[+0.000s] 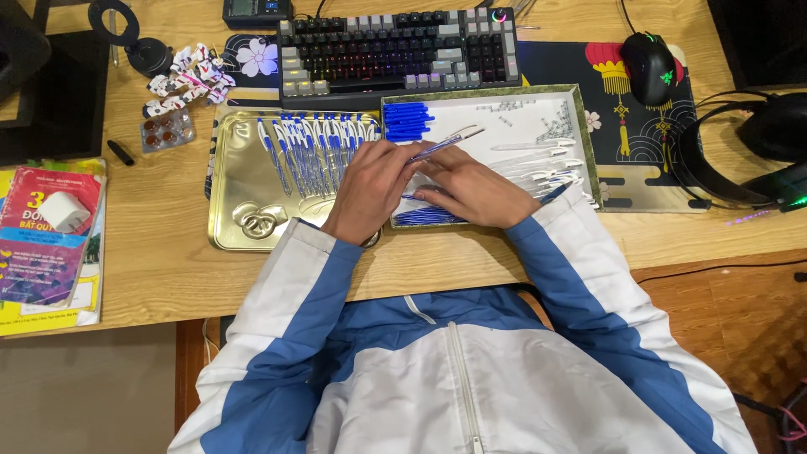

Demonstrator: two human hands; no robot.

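My left hand [370,189] and my right hand [475,192] meet over the near left corner of a white tray [538,109]. Together they hold a clear pen with a blue refill [445,144], its tip angled up to the right. Under my hands lie loose blue refills [424,217]. The white tray also holds a stack of blue pen caps [408,120], clear pen barrels [542,160] and small springs [555,128]. To the left, a gold metal tray [239,164] carries a row of finished blue and white pens [315,143].
A keyboard [395,46] sits behind the trays, a black mouse [649,55] on a patterned mat at right, and headphones [740,143] further right. Books [50,244], a small toy robot [187,77] and a blister pack [166,130] lie at left.
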